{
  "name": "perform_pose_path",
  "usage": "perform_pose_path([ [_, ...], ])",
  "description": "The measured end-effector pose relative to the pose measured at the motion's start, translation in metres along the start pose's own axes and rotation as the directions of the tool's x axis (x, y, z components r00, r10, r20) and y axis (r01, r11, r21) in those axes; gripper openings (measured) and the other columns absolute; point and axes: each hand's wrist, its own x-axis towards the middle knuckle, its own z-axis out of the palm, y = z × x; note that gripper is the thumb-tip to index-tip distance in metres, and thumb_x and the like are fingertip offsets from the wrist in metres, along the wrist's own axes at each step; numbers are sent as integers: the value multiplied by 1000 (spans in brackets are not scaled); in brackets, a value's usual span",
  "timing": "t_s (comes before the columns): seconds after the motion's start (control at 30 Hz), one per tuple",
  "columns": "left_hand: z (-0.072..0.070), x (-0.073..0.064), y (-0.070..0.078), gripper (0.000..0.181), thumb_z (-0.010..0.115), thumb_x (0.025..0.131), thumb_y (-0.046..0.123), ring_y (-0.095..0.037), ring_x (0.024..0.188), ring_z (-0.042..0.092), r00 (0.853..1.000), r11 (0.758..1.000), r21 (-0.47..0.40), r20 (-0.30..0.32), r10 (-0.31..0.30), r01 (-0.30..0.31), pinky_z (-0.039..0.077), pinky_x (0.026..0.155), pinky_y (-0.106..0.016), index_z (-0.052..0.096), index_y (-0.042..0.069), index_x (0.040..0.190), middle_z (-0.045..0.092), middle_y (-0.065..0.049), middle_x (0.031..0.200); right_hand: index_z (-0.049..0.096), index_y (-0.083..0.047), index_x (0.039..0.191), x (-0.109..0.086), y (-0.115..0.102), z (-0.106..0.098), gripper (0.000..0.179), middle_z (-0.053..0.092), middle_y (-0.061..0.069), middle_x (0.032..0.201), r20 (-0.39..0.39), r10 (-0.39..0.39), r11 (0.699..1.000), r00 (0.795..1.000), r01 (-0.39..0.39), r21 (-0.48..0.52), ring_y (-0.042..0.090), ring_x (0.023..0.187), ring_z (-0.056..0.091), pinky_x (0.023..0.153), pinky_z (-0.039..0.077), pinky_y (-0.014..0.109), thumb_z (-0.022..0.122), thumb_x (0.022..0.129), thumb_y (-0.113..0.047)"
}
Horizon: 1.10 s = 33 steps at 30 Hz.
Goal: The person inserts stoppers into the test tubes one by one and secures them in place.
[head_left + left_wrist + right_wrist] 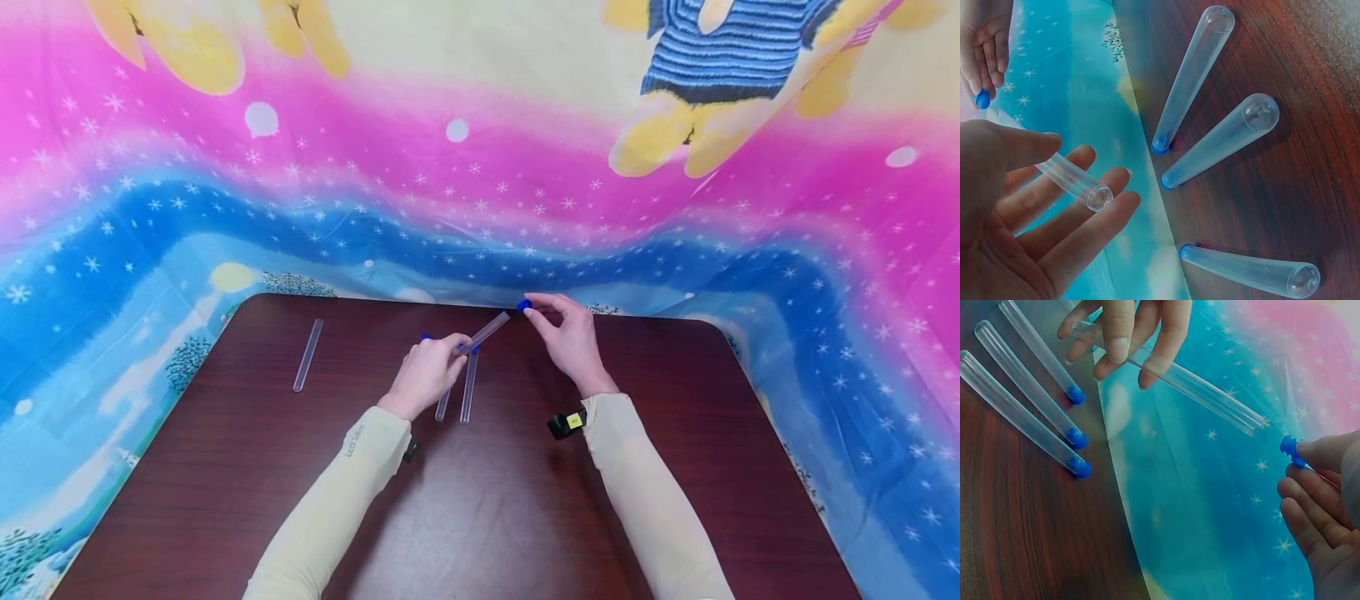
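My left hand (425,372) holds a clear plastic test tube (491,327) between thumb and fingers, tilted, its uncapped end pointing up to the right. In the left wrist view, the tube's rounded end (1099,199) lies over my spread fingers. My right hand (573,340) pinches a blue ridged stopper (1291,450) between thumb and fingertips. A short gap separates the stopper from the tube's mouth (1257,425). Beneath my left hand, three blue-capped tubes lie on the table; the right wrist view shows their caps (1077,438). My left hand partly hides them in the head view.
Another clear tube (307,357) lies alone on the table's left side, with no blue cap showing. The dark wooden table (480,517) meets a colourful printed cloth (465,242) at its far edge. The cloth also hangs along both sides.
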Motion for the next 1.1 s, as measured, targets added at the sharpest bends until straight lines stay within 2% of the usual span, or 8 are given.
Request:
perform_pose_path([
  [0.5, 1, 1, 3, 30, 72, 96, 12, -15, 62, 59, 1000, 1000, 3, -6, 10, -10, 51, 60, -36, 69, 16, 126, 75, -4, 100, 76, -12, 121, 2, -2, 6, 26, 73, 1, 106, 17, -9, 1000, 1000, 9, 14, 16, 95, 68, 84, 52, 37, 74, 96, -18],
  [0.87, 1, 1, 5, 28, 70, 98, 13, -14, 61, 58, 1000, 1000, 3, 0, 18, -18, 48, 57, -33, 69, 16, 125, 75, -2, 98, 75, -14, 122, 0, -3, 10, 26, 72, 1, 107, 40, 20, 1000, 999, -21, 8, 16, 96, 67, 86, 54, 37, 72, 97, -19],
  [1.1, 0, 1, 4, 28, 70, 97, 13, -14, 60, 58, 1000, 1000, 3, -1, 28, -28, 48, 56, -33, 69, 15, 125, 75, -2, 95, 74, -8, 123, 1, -2, 10, 28, 72, 2, 108, 45, 16, 1000, 999, -17, 16, 17, 96, 67, 86, 54, 39, 72, 97, -19],
])
